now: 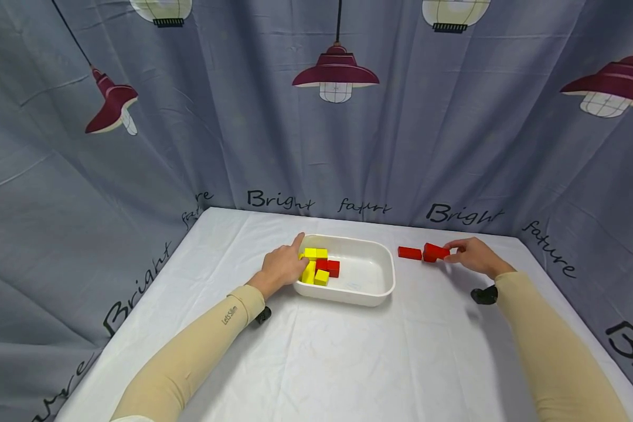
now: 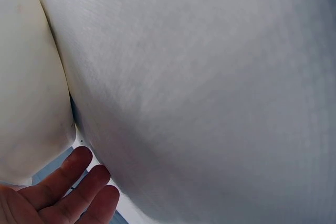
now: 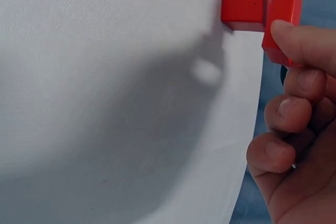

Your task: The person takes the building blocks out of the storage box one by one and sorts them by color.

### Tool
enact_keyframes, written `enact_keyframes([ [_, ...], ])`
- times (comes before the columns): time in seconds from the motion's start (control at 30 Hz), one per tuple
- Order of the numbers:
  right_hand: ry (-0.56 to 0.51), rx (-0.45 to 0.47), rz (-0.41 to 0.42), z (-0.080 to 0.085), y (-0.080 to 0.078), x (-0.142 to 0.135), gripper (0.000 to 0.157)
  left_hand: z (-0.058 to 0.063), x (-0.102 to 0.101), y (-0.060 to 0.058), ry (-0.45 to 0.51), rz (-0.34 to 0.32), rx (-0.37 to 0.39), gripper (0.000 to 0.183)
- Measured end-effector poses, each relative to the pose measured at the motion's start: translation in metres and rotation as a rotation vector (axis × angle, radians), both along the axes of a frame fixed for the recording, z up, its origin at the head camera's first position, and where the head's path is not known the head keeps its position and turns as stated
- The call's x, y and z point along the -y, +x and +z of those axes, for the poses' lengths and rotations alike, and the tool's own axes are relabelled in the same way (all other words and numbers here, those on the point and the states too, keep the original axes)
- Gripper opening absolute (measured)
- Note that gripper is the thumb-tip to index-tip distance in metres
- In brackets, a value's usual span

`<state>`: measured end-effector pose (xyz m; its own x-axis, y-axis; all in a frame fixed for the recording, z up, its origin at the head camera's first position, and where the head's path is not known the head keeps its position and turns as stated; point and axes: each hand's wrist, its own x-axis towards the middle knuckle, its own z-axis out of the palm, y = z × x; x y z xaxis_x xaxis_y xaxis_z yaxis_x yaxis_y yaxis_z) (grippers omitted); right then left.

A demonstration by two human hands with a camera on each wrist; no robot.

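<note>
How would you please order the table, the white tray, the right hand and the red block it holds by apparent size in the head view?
1. Table
2. White tray
3. Right hand
4. Held red block

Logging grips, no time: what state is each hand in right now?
Left hand: at the rectangular white plastic tub; gripping or merely resting, cannot be told.
Right hand: closed, pinching an elongated red block.

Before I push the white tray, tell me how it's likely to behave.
The white tray will probably slide rather than tip, being low and broad. Its smooth, evenly curved walls suggest it should stay stiff. The yellow blocks and red blocks lie clustered toward its left end, so that end may feel heavier.
</note>
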<state>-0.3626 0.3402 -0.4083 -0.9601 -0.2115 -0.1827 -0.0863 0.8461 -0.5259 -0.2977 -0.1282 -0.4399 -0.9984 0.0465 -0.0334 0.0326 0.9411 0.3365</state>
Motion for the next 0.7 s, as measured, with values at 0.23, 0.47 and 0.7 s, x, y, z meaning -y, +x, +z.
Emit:
enact_keyframes([
  [0.23,0.022,-0.045,-0.047,-0.01,-0.002,-0.01,0.052,-0.001,-0.001,-0.001,0.003,0.013,0.007,0.07],
  [0.47,0.023,-0.062,-0.106,-0.016,-0.006,-0.02,0.05,0.0,-0.001,-0.001,0.003,0.013,0.006,0.07],
  [0.7,0.029,-0.028,-0.171,-0.021,-0.006,-0.028,0.049,0.0,-0.001,-0.001,-0.001,0.018,0.018,0.07],
])
